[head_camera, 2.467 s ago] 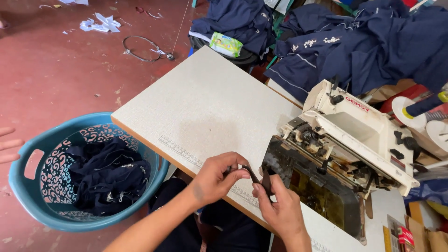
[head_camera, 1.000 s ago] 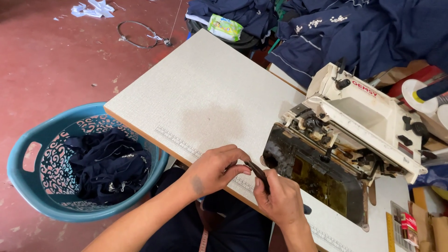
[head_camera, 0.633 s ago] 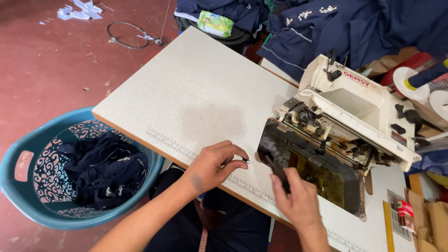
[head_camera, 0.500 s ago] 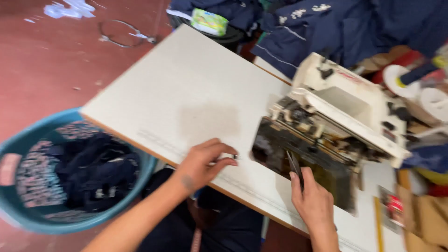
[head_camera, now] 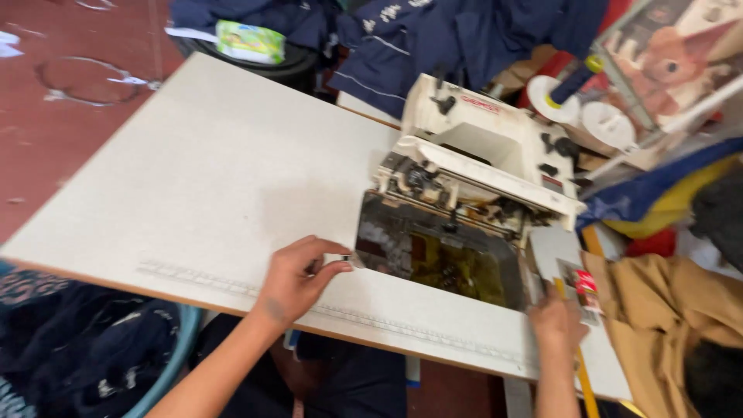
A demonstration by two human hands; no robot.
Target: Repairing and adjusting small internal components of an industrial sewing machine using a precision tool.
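Dusty red floor around a white worktable, heaped navy cloth behind.

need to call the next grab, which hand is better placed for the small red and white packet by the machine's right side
Right. The right hand lies at the table's right end, just beside the red and white packet. The left hand rests on the table across the sewing machine.

cream overlock sewing machine sits upright on the white worktable, right of centre; its dark, grimy front panel faces the near edge, the upper cover stands open.
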